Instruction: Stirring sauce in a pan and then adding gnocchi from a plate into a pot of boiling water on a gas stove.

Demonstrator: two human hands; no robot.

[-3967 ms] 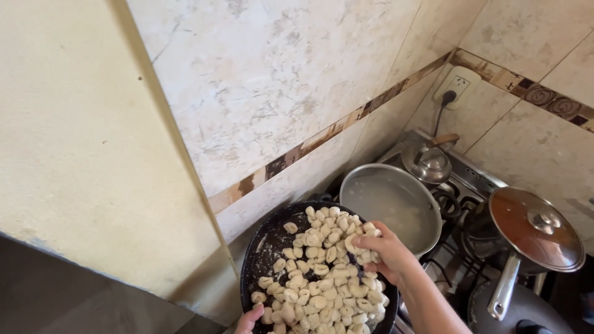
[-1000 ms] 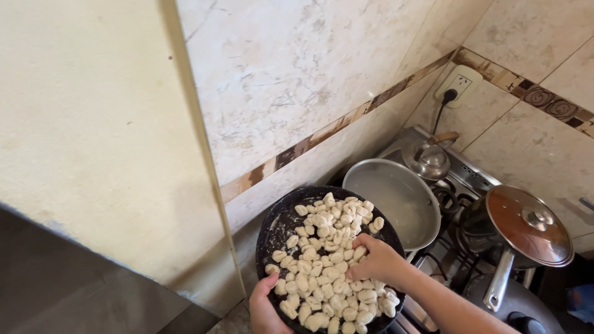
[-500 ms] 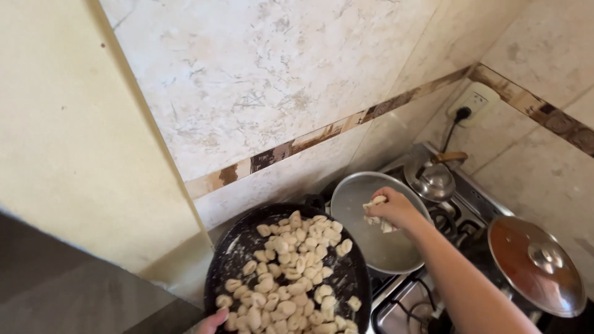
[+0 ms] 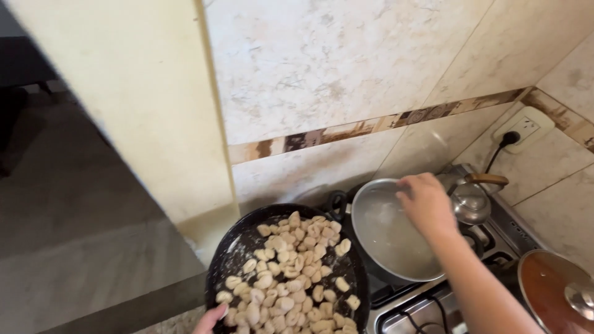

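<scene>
Bare forearm, hand (image 4: 427, 203) (no sleeve)

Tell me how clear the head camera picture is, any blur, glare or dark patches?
Head view: daylight is even on the tiled wall; the right hand over the silver pot is slightly motion-blurred; the pot's inside looks hazy, contents unclear. The dough pieces on the dark tray are fairly sharp. A soft highlight sits on the copper lid; the far left is shadowy. The left hand is cropped.

A home kitchen; gas stove (image 4: 427, 306), tiled wall (image 4: 371, 74), kettle (image 4: 470, 201).
</scene>
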